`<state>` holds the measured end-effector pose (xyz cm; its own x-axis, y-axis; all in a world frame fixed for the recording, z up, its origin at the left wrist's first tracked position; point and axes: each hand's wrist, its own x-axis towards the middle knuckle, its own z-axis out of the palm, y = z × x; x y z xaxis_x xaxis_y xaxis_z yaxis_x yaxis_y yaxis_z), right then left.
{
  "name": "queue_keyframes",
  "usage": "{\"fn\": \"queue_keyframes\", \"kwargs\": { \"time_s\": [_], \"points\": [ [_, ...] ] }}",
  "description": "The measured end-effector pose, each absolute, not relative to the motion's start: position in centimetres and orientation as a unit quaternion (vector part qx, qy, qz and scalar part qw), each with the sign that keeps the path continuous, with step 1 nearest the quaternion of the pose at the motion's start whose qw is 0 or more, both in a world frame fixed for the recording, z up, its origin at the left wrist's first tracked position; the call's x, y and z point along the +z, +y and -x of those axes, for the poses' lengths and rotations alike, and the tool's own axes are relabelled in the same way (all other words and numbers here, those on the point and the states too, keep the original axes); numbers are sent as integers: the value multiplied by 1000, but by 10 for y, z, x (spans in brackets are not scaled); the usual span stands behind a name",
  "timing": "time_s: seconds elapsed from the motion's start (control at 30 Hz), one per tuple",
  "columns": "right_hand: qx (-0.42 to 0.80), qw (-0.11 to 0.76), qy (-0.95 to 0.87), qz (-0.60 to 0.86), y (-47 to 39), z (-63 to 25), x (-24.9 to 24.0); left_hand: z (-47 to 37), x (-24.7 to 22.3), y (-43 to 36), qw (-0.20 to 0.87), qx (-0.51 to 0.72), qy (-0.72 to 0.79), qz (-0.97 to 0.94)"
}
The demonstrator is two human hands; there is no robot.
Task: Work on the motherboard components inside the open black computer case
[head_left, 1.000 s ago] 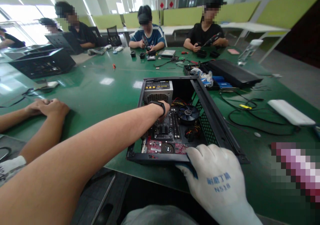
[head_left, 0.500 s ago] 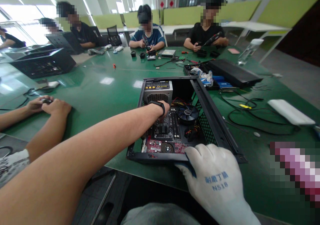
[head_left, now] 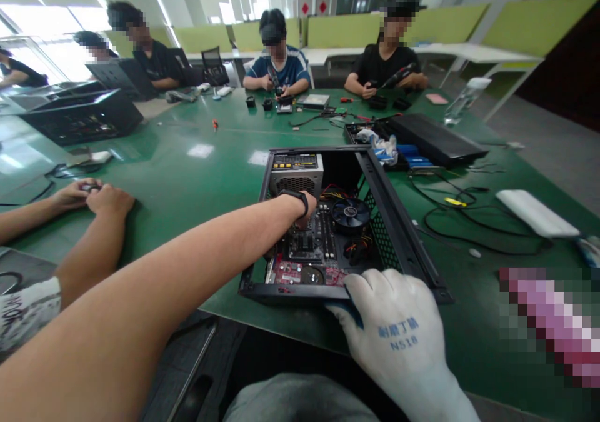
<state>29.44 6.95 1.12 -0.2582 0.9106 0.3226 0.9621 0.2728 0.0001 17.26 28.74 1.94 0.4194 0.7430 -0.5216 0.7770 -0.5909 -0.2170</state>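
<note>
An open black computer case (head_left: 407, 228) lies in front of me on the green table. My right hand (head_left: 391, 319), in a white work glove, is closed round the near edge of the case. My left hand (head_left: 308, 207), bare with a black band at the wrist, reaches inside beside the power supply (head_left: 297, 173), over the motherboard (head_left: 307, 245). Its fingers are hidden behind the hand and wrist. Right of the motherboard sits a round black cooling fan (head_left: 350, 214). A red circuit board (head_left: 288, 273) lies along the near side of the case.
Black cables (head_left: 450, 222) and a white slab-like item (head_left: 537, 213) lie to the right. Behind them are a black case (head_left: 434, 135) and a clear bottle (head_left: 466, 100). A co-worker's hands (head_left: 105, 197) rest at the left. Several people sit across the green table (head_left: 187, 178).
The view has shifted slightly, and my gloved right hand appears a little further left along with the case's near edge. My left hand stays inside the case.
</note>
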Motion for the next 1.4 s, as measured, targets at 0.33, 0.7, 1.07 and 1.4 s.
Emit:
{"fn": "queue_keyframes", "kwargs": {
  "time_s": [0.33,0.7,1.07,1.4],
  "points": [
    [-74,128,-781,607,68,-292,12,-160,26,291,122,-120,479,-861],
    [-111,100,-782,605,135,-293,17,-124,92,255,162,156,470,-854],
    [-135,67,-763,629,333,-290,25,-81,69,236,229,271,471,-808],
    [-147,46,-752,641,373,-287,24,-58,53,226,189,290,476,-808]
  ]
}}
